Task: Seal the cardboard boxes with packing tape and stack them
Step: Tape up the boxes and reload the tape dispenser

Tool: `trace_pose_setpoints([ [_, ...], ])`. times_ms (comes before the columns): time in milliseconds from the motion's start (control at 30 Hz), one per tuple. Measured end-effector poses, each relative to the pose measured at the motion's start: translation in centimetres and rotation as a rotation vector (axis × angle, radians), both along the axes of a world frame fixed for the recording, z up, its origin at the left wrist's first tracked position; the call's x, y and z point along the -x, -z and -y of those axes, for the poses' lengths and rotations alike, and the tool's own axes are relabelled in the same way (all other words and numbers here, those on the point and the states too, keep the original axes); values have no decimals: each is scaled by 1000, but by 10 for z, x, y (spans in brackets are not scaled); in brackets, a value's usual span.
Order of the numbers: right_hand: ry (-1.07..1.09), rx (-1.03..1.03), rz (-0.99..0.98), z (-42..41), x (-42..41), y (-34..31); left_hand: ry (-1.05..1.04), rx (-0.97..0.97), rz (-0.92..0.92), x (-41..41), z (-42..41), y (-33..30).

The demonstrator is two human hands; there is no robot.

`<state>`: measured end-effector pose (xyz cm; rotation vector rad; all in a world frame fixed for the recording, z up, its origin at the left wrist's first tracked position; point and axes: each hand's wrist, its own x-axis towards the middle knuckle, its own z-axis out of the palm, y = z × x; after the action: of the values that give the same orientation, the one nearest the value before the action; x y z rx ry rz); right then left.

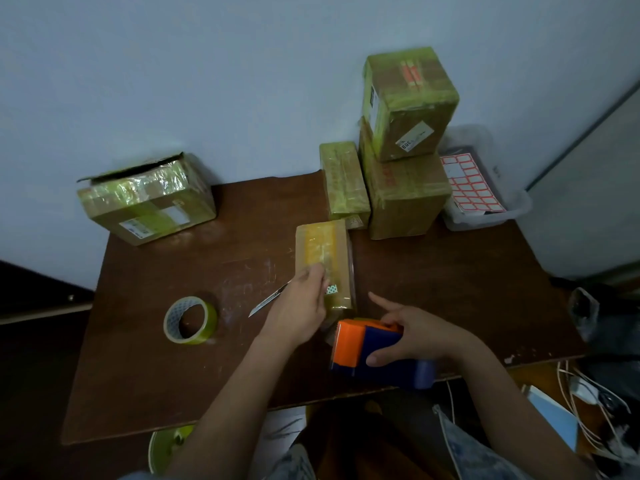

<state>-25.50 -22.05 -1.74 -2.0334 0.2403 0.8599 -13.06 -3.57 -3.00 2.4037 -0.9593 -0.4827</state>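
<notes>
a long, narrow cardboard box (323,265) is lying in the middle of the brown tabletop (450,289), a strip of yellowish tape running along its top. the left hand (298,306) is resting on the near end of this box, fingers laid fairly flat over the tape; i cannot tell whether it is also holding the knife (268,299), whose blade is sticking out to the left from under the hand. the right hand (412,334) is gripping an orange and blue tape dispenser (374,355) just beside the near end of the box, thumb underneath, forefinger pointing free.

a loose roll of tape (190,320) is sitting on its side on the tabletop, left of the hands. at the far left corner a larger box (145,199), wrapped in shiny tape, is sitting with one flap up. at the far right, two taped boxes (405,150) are standing stacked one on the other against the wall, with a slimmer taped box (343,181) touching their left side. right of the stack, a clear plastic tray (485,216) is holding a sheet of red-bordered labels (471,185).
</notes>
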Motion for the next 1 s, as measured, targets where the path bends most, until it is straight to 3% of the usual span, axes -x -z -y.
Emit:
trace_pose_setpoints([
  [100, 2, -7, 2, -1, 1, -1, -29, 27, 39, -2, -1, 0],
  [400, 26, -20, 19, -4, -2, -2, 23, 48, -85, 2, 2, 4],
  [533, 60, -13, -41, 2, 2, -7, -211, 238, -222, -3, -2, -4],
  [667, 124, -37, -106, 17, 10, -21, -439, 366, -213, -8, -18, -4],
  [1000, 142, 277, -151, 28, 3, -41, -667, 401, -293, 29, -32, 16],
])
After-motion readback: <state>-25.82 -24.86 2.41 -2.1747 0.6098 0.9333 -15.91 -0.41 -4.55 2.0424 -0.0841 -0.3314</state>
